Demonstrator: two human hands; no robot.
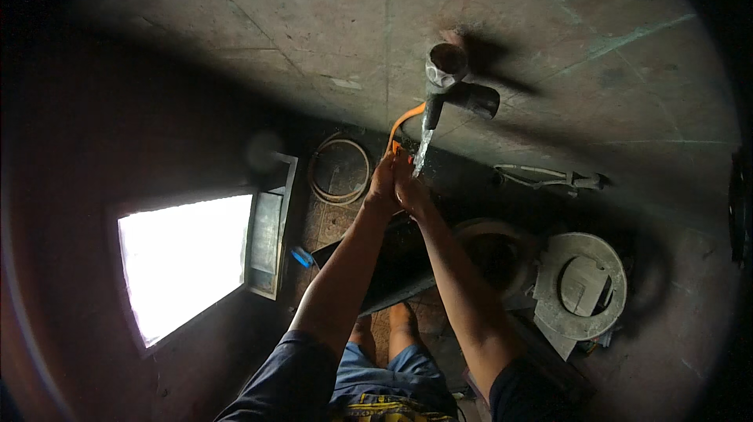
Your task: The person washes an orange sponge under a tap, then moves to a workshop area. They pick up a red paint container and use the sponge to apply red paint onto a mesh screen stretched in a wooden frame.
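Water [424, 147] runs from a metal wall tap [447, 65] down beside my joined hands. My left hand [382, 180] and my right hand [408, 184] are closed and pressed together just below the spout. A curved orange strip [405, 117] reaches from next to the spout to my fingertips, and bits of orange show between the fingers. What kind of thing it is, and how much of it lies inside my hands, I cannot make out. The stream falls close against my right hand.
Ahead rises a stained wall [337, 38]. A coiled hose [339, 169] lies on the left of the floor, near a blue object [301, 256] and a bright window [188, 261]. A dark basin edge [400, 289] is under my arms. At right stands a round grey lid [608, 261].
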